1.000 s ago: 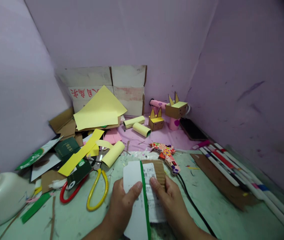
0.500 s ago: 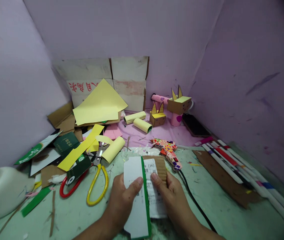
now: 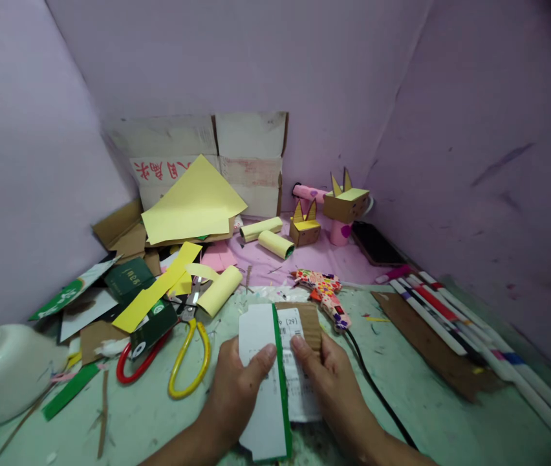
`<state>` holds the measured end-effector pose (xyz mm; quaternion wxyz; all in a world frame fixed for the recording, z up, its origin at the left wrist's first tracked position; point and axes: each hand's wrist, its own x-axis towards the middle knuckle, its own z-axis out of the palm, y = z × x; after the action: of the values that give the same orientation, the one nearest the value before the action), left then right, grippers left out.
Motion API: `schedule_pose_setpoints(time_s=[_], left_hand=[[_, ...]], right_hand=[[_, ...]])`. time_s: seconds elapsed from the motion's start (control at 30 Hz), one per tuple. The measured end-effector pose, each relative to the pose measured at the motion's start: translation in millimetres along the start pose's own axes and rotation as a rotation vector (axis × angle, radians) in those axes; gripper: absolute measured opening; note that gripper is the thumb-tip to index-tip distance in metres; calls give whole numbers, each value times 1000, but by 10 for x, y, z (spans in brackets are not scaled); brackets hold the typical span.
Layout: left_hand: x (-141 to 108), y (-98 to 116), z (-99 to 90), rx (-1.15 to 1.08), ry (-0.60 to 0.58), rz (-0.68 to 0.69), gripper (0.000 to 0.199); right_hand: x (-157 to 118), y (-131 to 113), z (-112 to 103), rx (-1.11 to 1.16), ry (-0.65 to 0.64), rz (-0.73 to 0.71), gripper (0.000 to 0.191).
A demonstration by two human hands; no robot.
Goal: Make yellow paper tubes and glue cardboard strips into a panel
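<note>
The left hand has its grip closed on the white card, thumb on the face, fingers behind its left edge. The right hand has its grip closed on the cardboard, thumb pressed on the label stuck to it. Card and cardboard lie side by side between the two grips, over the bench, the card's green edge lapping the label. Left of the left grip lie the scissors, one handle yellow, one red, with a yellow roll just beyond them. Ahead of the right grip is the flowered glue gun, its black cord running down past the right hand. Farther right, markers lie beside a brown strip. Beyond both grips, the small eared box stands near two more rolls.
</note>
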<state>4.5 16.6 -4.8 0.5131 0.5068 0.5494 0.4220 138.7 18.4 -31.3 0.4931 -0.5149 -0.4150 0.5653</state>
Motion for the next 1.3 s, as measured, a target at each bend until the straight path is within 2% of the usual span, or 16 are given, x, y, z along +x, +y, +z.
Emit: schedule_pose_setpoints(time_s=[0.23,0.67,0.97,1.3], left_hand=[[2,55,2,-29,-26,10,38],[-1,8,0,-19,1,25,41],[4,17,-4,-65,-60,60,39],[-24,23,8,-20,-29,44,39]], right_hand=[[21,17,-6,27,-14,-13,43],[24,17,-9,-2,6,-37,46],[-13,37,58,124,100,-46,40],[-41,3,28,52,77,-59,40]])
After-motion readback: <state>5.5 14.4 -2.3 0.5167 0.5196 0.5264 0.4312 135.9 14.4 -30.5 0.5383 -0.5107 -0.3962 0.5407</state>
